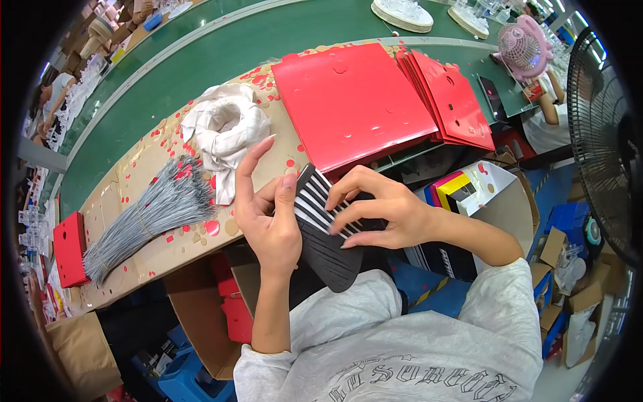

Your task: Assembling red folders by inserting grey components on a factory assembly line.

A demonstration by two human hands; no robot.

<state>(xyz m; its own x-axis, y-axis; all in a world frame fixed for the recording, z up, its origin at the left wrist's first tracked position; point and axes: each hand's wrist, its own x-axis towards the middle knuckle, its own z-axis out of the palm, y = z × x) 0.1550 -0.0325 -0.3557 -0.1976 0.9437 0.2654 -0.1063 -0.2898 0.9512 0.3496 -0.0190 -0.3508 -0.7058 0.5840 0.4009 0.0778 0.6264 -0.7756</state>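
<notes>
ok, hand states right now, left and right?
Left hand: closed on the black sock with white stripes, thumb on top, index finger raised.
Right hand: fingertips pressed on the same sock, gripping its striped end.

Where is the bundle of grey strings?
In the head view, the bundle of grey strings lies on the cardboard-covered table, left of the left hand, below the white cloth.

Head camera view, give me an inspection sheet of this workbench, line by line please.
Surface: cardboard-covered bench beside a green conveyor.
Job's things: black sock with white stripes, held in both hands.
Clutter: red punched dots scattered; grey tie bundle; white cloth; red card stacks.
Grippers: left hand and right hand both grip the sock.
Cables: nothing seen.
Surroundings: black fan, pink fan, cartons below.
</notes>
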